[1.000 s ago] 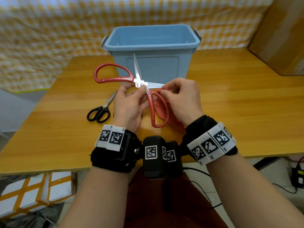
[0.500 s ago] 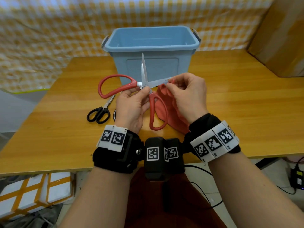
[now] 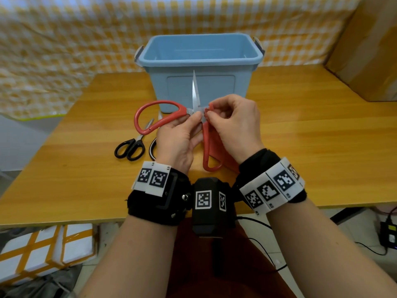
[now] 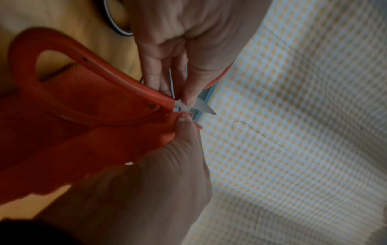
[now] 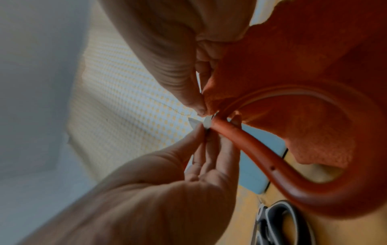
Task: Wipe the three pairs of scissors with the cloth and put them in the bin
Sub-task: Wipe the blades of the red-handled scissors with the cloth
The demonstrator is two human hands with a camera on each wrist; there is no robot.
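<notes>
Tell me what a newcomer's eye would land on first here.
The red scissors held wide open above the table's middle: the left hand pinches them at the pivot while the right hand pinches a red cloth on one blade. Behind stands a blue bin; black scissors lie left on the table.

Head view bright, evenly lit, soft daylight-like; glare on table (image 3: 311, 134) top right of centre. Only faint shadows under hands. Strong barrel bend at edges, checked backdrop (image 3: 64, 50) smeared w/ blur top left. Both wrist views dim, grainy, soft-focus; near skin underexposed, backdrop behind brighter. Red scissors (image 4: 87, 77) blurred close up, esp. handle loop.
</notes>
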